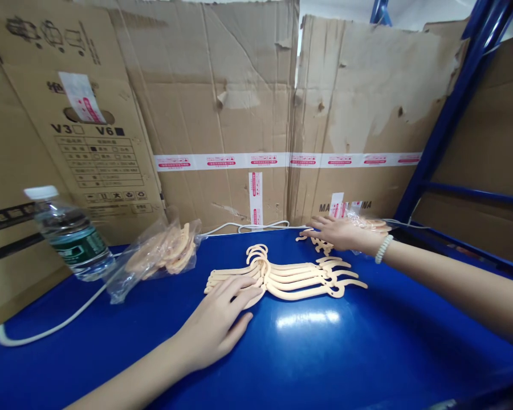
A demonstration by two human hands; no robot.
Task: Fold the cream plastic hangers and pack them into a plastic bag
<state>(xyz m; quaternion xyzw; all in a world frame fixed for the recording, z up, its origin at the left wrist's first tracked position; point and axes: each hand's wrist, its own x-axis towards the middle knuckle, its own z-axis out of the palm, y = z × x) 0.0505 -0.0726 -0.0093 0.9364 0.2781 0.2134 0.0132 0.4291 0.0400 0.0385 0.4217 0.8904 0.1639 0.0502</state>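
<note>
Several beige plastic clothes hangers (299, 291) lie overlapped in a row on the blue tabletop (316, 359), their hooks toward the back. My left hand (222, 319) rests with its fingers laid out over the left part of the nearest hangers and the thumb apart. Farther back on the right, my right hand (336, 232), with a pale bead bracelet at the wrist, stretches its fingers over a small pile of beige hanger parts (322, 246). Whether its fingertips touch them is hard to see. A clear plastic bag of beige pieces (371, 224) lies partly behind this hand.
On the left stand a water bottle (74, 236) and a plastic bag of beige pieces (166, 250). A white cable (55, 329) runs along the left and the back. Cardboard sheets (222, 114) wall the rear, and a blue metal post (448, 114) rises at right.
</note>
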